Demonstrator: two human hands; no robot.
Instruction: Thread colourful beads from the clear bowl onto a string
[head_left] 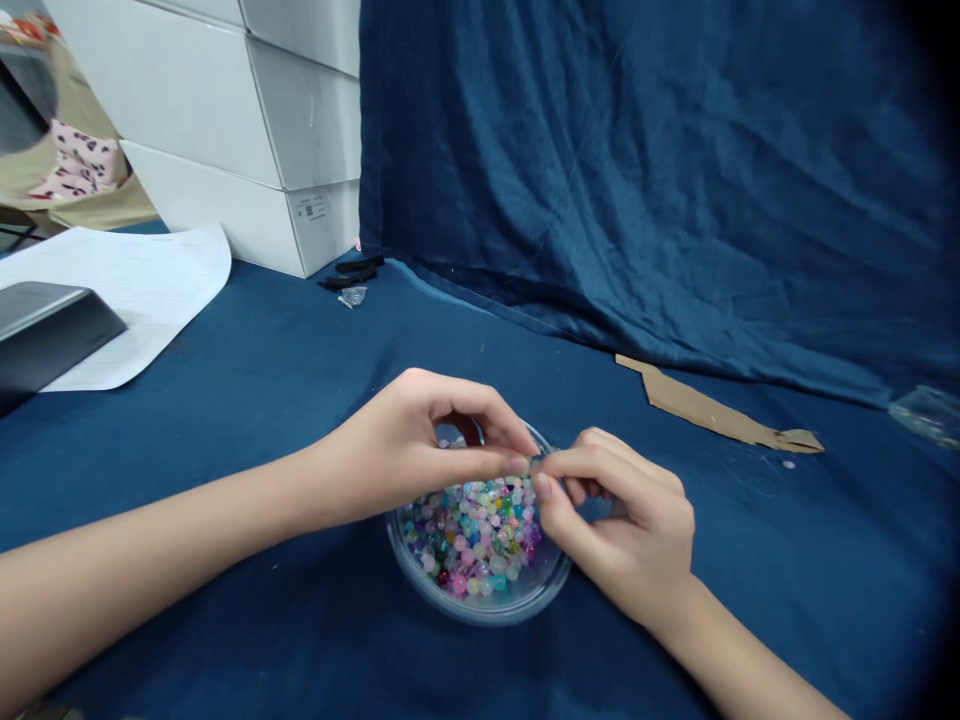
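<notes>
Above the bowl (480, 612) of beads (480, 530), left hand (409, 450) and right hand (630, 530) pinch something tiny (534, 464) (unclear what); working low should catch any drops.

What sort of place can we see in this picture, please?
Probably an indoor tabletop workspace, perhaps a craft corner: a clear bowl of colourful beads rests on blue cloth, with a blue curtain and stacked white boxes behind.

The left forearm (165, 570) stretched in from the lower left, its hand (397, 450) arched, thumb and forefinger pinched at the tips. The right forearm (739, 650) rose from the lower right, its fingers curled, thumb and forefinger tips close together, almost meeting the left fingertips.
</notes>
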